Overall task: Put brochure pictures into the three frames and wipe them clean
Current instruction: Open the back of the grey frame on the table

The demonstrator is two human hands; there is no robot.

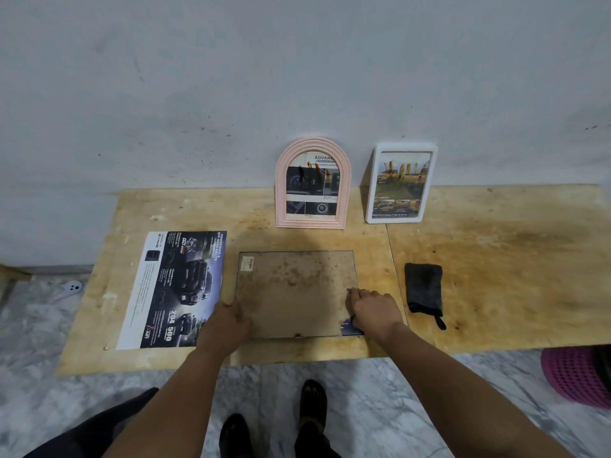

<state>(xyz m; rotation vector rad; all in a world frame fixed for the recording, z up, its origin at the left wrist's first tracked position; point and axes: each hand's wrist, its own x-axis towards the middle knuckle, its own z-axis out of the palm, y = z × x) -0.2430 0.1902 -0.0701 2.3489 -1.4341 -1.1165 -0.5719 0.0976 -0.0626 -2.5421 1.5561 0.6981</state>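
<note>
Third frame (296, 294), face down on the plywood board (496, 259), brown backing up. Left hand (231, 320) curled on its left edge; right hand (372, 309) pinching a clip at its right edge. Brochure (175, 289) left of it; dark cloth (424, 287) right; pink arched frame (313, 184) and white frame (400, 183) behind, filled.

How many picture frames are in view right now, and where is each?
3. The pink arched frame and the white frame stand against the wall; the third frame lies back-up on the board, at both hands.
</note>
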